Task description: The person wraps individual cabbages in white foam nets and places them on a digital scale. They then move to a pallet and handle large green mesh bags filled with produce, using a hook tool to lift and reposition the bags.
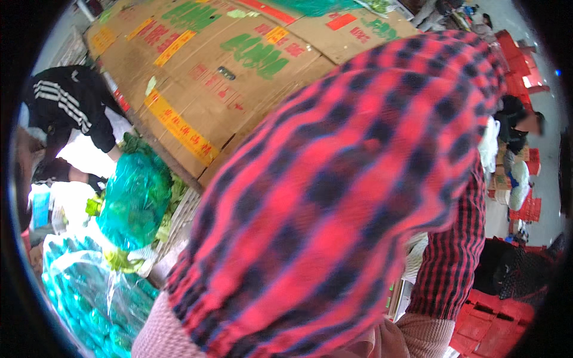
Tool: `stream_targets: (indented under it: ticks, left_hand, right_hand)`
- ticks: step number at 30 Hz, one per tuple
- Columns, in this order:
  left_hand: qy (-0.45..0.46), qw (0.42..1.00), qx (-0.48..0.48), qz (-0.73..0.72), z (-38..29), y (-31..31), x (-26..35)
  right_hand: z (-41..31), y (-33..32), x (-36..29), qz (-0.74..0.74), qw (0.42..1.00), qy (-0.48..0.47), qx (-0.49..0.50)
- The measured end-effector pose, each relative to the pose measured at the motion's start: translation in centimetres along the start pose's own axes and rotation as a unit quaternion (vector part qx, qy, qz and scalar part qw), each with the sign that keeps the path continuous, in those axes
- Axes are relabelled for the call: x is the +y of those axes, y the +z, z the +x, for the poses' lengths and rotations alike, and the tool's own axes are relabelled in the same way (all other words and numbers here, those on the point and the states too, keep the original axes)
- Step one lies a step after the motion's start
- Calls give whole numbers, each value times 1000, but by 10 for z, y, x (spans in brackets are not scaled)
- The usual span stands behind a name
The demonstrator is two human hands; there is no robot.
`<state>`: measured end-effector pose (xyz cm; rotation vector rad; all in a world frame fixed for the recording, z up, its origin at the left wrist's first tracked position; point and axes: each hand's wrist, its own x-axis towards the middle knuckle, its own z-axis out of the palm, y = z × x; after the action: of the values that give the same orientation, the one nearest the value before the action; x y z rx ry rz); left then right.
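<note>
Neither of my hands is in view. A red and black checked sleeve cover [322,188] on one arm fills the middle, close to the camera and blurred. It runs from the lower left to the upper right. My other arm, in a matching sleeve cover [447,259], rises at the right and passes behind the first. Flattened cardboard [188,89] with green and red print lies beyond the near sleeve. At the left, a teal plastic bag of leafy greens [134,201] stands against the cardboard's edge. Below it lies a clear-wrapped pack of teal bundles [98,295].
A person in a black striped jacket [67,103] leans in at the left, a hand at the teal bag. Red crates [497,317] stand at the lower right, beside black bags [515,268]. More red crates [515,58] stand farther up. Loose leaves [121,262] lie near the bags.
</note>
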<state>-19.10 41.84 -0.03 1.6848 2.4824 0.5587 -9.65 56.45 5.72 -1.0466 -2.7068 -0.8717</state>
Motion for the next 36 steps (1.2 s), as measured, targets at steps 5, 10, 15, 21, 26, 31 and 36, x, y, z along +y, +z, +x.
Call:
stream_targets:
  ticks: [5,10,15,21,26,31,36]
  left_hand:
    - [-24,1000,12,-7,-40,-2,-16]
    - [-38,995,77,-43,-133,-15,-16]
    - [-50,959,212,-183,-262,-6,20]
    - [-132,860,394,-297,-385,31,68]
    - [-213,845,397,-287,-467,64,96]
    - [-285,839,362,-290,-518,81,116]
    - [-366,825,351,-250,-560,91,145]
  right_hand:
    - [-2,2,5,21,997,0,-69]
    - [-36,-22,-14,31,999,-38,-2]
    - [-88,-60,-47,97,967,-197,127]
    - [-202,-104,-88,346,826,-391,211]
    - [-313,-134,-121,416,776,-470,69]
    - [-404,-143,-146,419,715,-560,-14]
    - [-462,-144,-161,448,626,-634,-79]
